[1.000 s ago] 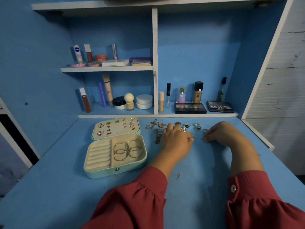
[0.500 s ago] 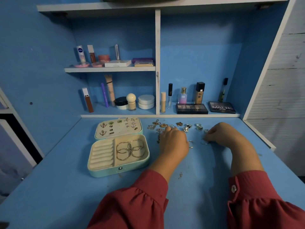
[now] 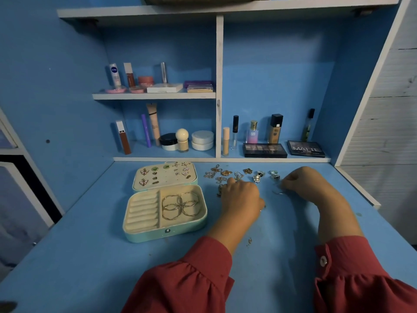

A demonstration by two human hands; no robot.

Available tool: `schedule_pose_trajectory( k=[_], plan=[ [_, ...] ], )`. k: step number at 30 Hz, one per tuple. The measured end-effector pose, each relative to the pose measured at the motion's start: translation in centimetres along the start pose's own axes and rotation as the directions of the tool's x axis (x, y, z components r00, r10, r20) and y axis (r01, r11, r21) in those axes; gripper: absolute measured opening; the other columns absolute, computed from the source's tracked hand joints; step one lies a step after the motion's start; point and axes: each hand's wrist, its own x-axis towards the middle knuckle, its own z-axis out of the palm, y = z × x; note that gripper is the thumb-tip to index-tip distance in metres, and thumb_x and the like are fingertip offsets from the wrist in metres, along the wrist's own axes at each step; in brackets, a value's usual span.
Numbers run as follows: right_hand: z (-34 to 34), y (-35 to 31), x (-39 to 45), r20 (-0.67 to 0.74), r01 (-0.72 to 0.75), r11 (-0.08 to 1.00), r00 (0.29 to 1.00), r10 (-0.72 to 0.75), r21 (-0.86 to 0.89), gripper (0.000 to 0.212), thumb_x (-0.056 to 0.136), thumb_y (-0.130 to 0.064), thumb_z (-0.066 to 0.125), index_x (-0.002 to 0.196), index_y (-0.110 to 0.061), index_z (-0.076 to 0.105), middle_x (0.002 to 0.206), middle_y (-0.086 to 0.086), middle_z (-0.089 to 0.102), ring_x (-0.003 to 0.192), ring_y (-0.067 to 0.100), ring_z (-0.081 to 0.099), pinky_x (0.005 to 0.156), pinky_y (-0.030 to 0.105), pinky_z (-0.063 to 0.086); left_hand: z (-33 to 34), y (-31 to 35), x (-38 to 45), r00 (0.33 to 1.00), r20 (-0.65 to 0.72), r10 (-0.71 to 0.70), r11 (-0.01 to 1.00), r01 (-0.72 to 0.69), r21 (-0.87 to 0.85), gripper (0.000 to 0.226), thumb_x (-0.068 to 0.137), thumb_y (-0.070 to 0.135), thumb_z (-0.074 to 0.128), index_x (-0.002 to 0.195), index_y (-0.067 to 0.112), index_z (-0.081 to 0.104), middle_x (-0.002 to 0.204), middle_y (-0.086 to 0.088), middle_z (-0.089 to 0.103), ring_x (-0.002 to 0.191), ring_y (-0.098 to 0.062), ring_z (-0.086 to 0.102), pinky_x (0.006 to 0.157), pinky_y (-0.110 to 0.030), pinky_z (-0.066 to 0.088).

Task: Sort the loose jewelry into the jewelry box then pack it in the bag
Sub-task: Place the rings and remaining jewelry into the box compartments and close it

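Lying open on the blue painted tabletop (image 3: 90,256), the mint-green hinged jewelry box (image 3: 165,203) is showing a cream lining: ribbed ring rolls at its nine o'clock side and four thin gold hoop earrings (image 3: 180,205) overlapping in the three o'clock compartment. Its raised lid (image 3: 164,176), at twelve o'clock of the tray, is carrying small stud earrings and charms pinned in rows. Spreading at about two o'clock from the box, the loose gold and silver jewelry pieces (image 3: 234,175) are lying in a rough line near the back edge of the table. The left hand (image 3: 242,197) is resting knuckles-up over the near part of that scatter, fingers curled under; whether it is grasping anything cannot be told. The right hand (image 3: 302,180), at three o'clock of the left, is pinching a thin silvery wire piece (image 3: 278,190) against the surface. Both arms are wearing dark red sleeves (image 3: 187,283). Standing behind the table, blue shelving with white edges (image 3: 218,86) is holding cosmetics: tubes, jars, a perfume bottle and two dark eyeshadow palettes (image 3: 284,150).
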Motion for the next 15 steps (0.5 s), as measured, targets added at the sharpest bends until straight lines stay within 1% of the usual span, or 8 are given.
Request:
schedule_pose_trajectory(
  k=[2,4,6,8,10,12,14,15],
  plan=[
    [0.1,-0.2,0.0,-0.009,0.007,1.000,1.000,-0.007,0.014,0.016,0.085,-0.022,0.068,0.084,-0.006,0.073,0.092,0.016,0.068,0.085,0.029,0.059,0.075,0.037,0.047,-0.6,-0.7,0.0,1.000,-0.028,0.001,0.999,-0.002,-0.035,0.039,0.087,0.025,0.056,0.057,0.011,0.035,0.083,-0.008,0.049,0.103,-0.029,0.043,0.077,-0.035,0.031],
    [0.4,-0.3,0.1,-0.010,0.016,0.999,1.000,-0.016,0.031,0.020,0.086,-0.021,0.066,0.081,-0.002,0.071,0.080,0.016,0.063,0.071,0.026,0.052,0.065,0.033,0.041,-1.5,-1.7,-0.2,0.999,-0.051,0.006,0.997,-0.010,-0.078,0.032,0.086,0.024,0.055,0.061,0.007,0.043,0.081,-0.011,0.053,0.100,-0.030,0.045,0.071,-0.035,0.031],
    [0.7,-0.7,0.1,-0.012,0.035,0.998,0.999,-0.034,0.048,0.026,0.087,-0.021,0.063,0.078,0.003,0.066,0.071,0.013,0.052,0.065,0.021,0.041,0.060,0.030,0.034,-2.4,-3.3,-0.4,0.997,-0.080,-0.011,0.987,-0.002,-0.163,0.024,0.084,0.021,0.055,0.067,0.004,0.054,0.080,-0.013,0.060,0.097,-0.030,0.047,0.070,-0.035,0.040],
    [1.1,-1.1,0.1,-0.027,0.063,0.994,0.998,-0.061,0.085,0.028,0.088,-0.019,0.061,0.078,0.007,0.063,0.069,0.009,0.048,0.065,0.019,0.039,0.060,0.030,0.031,-3.4,-5.3,-0.9,0.990,-0.131,-0.054,0.964,0.017,-0.265,0.023,0.083,0.019,0.057,0.070,0.001,0.064,0.077,-0.012,0.066,0.093,-0.030,0.053,0.075,-0.039,0.049],
    [1.5,-1.7,0.0,-0.040,0.094,0.987,0.995,-0.090,0.132,0.028,0.089,-0.018,0.061,0.076,0.007,0.062,0.067,0.006,0.051,0.064,0.018,0.040,0.059,0.030,0.033,-4.7,-7.6,-1.6,0.978,-0.179,-0.104,0.943,0.039,-0.332,0.022,0.083,0.017,0.061,0.067,0.003,0.064,0.070,-0.006,0.063,0.087,-0.028,0.057,0.077,-0.043,0.051],
    [2.1,-2.6,-0.2,-0.034,0.123,0.980,0.992,-0.119,0.156,0.028,0.089,-0.017,0.060,0.072,0.005,0.061,0.065,0.007,0.052,0.061,0.017,0.038,0.056,0.029,0.032,-6.0,-9.9,-2.3,0.968,-0.214,-0.131,0.931,0.046,-0.362,0.023,0.083,0.015,0.063,0.061,0.009,0.062,0.065,0.001,0.058,0.083,-0.025,0.055,0.078,-0.044,0.051],
    [3.1,-3.6,-0.4,-0.017,0.164,0.970,0.986,-0.164,0.178,0.029,0.089,-0.017,0.059,0.072,0.007,0.058,0.066,0.016,0.051,0.060,0.015,0.038,0.058,0.028,0.032,-7.1,-12.1,-3.1,0.965,-0.225,-0.135,0.937,0.051,-0.346,0.017,0.082,0.014,0.064,0.065,0.010,0.065,0.068,0.003,0.058,0.087,-0.023,0.051,0.079,-0.042,0.049],
    [3.7,-4.3,-0.6,-0.014,0.189,0.961,0.982,-0.190,0.202,0.029,0.089,-0.017,0.060,0.075,0.008,0.060,0.067,0.016,0.058,0.059,0.014,0.044,0.060,0.028,0.036,-7.4,-13.2,-3.4,0.967,-0.218,-0.130,0.943,0.053,-0.328,0.014,0.081,0.013,0.065,0.068,0.011,0.066,0.072,0.003,0.060,0.090,-0.021,0.050,0.081,-0.040,0.047]
  ],
)
